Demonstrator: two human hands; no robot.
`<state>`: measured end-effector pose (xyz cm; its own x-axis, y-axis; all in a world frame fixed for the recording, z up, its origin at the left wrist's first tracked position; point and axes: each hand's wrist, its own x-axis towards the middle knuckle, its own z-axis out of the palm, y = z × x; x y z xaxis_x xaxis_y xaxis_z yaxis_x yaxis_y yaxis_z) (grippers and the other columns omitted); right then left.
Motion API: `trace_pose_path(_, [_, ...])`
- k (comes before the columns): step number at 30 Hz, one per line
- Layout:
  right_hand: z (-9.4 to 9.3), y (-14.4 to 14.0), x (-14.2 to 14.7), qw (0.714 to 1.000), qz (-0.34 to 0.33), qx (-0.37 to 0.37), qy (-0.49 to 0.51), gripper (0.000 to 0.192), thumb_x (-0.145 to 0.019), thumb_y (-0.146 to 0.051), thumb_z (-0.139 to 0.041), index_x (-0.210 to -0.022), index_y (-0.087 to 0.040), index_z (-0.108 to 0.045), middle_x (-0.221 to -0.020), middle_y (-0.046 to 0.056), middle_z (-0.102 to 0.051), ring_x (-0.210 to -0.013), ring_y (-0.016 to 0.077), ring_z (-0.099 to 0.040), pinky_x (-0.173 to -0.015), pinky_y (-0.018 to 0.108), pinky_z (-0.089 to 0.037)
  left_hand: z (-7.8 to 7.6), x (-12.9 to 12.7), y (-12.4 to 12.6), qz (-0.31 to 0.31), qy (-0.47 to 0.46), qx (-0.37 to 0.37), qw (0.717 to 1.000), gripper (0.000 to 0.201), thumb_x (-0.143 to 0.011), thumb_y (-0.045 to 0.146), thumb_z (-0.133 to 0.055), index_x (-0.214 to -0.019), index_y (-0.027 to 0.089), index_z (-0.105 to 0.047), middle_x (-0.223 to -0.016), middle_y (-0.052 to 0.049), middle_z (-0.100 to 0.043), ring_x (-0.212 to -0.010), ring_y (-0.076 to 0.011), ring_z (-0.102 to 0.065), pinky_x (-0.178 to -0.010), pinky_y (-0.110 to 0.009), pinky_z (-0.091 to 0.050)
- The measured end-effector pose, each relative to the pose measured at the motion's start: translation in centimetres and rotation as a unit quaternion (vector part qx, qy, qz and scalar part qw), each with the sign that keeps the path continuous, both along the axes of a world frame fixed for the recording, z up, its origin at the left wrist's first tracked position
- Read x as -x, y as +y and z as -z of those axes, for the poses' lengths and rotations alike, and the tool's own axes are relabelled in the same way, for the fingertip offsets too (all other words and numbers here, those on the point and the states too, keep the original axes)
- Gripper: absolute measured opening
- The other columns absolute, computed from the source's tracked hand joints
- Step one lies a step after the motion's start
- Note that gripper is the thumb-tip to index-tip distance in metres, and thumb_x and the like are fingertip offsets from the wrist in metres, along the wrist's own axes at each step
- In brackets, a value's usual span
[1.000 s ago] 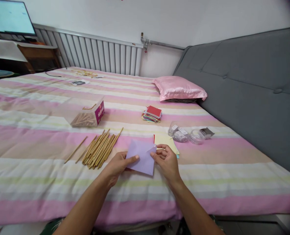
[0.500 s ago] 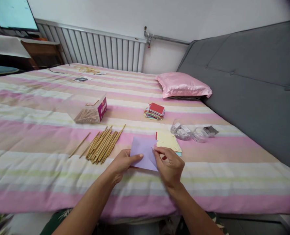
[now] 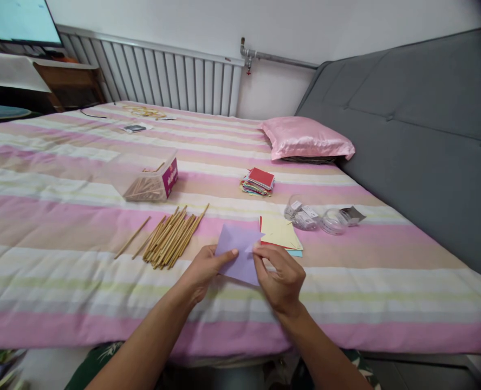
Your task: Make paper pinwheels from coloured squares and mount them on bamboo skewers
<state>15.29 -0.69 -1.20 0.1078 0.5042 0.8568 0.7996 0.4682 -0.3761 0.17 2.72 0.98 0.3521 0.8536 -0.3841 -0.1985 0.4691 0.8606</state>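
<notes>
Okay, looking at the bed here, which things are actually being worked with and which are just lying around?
In hand:
purple paper, pinched between left hand and right hand

Lying about:
yellow sheets beside it
wooden sticks
stick box
coloured paper stack
clear tape rolls
pink pillow

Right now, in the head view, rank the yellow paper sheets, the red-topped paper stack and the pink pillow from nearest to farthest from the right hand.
1. Yellow paper sheets: just beyond the right hand, on the bedspread.
2. Red-topped paper stack: farther up the bed, mid-bed.
3. Pink pillow: farthest, by the grey headboard.
</notes>
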Motion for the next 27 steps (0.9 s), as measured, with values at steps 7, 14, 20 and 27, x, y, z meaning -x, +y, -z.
trace_pose_path(7, [0.26,-0.15,0.15,0.998,-0.023,0.028,-0.052,0.019,-0.077,-0.006,-0.057,-0.081,-0.021,-0.067,-0.079,0.005,-0.071,-0.076,0.0171,-0.066,-0.073,0.03,-0.053,-0.01,-0.07,-0.01,-0.001,0.002,0.007,1.0,0.031,-0.056,0.036,-0.08,-0.07,0.01,-0.072,-0.066,-0.005,-0.069,-0.056,-0.0131,-0.056,-0.057,-0.022,-0.039])
trace_pose_path(14, [0.2,0.0,0.3,0.996,-0.029,0.013,-0.08,0.019,-0.076,-0.004,-0.058,-0.081,-0.02,-0.068,-0.079,0.006,-0.07,-0.074,0.0172,-0.065,-0.071,0.029,-0.053,0.02,0.22,-0.07,0.007,0.006,0.005,1.0,0.037,-0.055,0.041,-0.079,-0.074,0.01,-0.072,-0.065,-0.005,-0.068,-0.058,-0.0129,-0.055,-0.056,-0.021,-0.037])
trace_pose_path(20, [0.16,-0.12,0.41,0.994,-0.036,0.006,-0.104,0.017,-0.076,-0.003,-0.059,-0.082,-0.016,-0.068,-0.079,0.008,-0.069,-0.072,0.0173,-0.063,-0.068,0.029,-0.051,-0.25,0.21,-0.01,0.016,0.0,-0.011,1.0,0.033,-0.056,0.038,-0.08,-0.07,0.009,-0.07,-0.062,-0.003,-0.065,-0.056,-0.0114,-0.052,-0.054,-0.021,-0.035])
trace_pose_path(27, [0.27,-0.13,0.47,0.992,-0.048,0.014,-0.113,0.018,-0.078,-0.004,-0.057,-0.084,-0.017,-0.068,-0.08,0.008,-0.069,-0.072,0.0177,-0.062,-0.068,0.03,-0.05,-0.24,0.24,-0.05,0.008,0.002,-0.017,1.0,0.032,-0.052,0.034,-0.083,-0.067,0.009,-0.07,-0.061,-0.003,-0.064,-0.056,-0.0118,-0.052,-0.055,-0.022,-0.036])
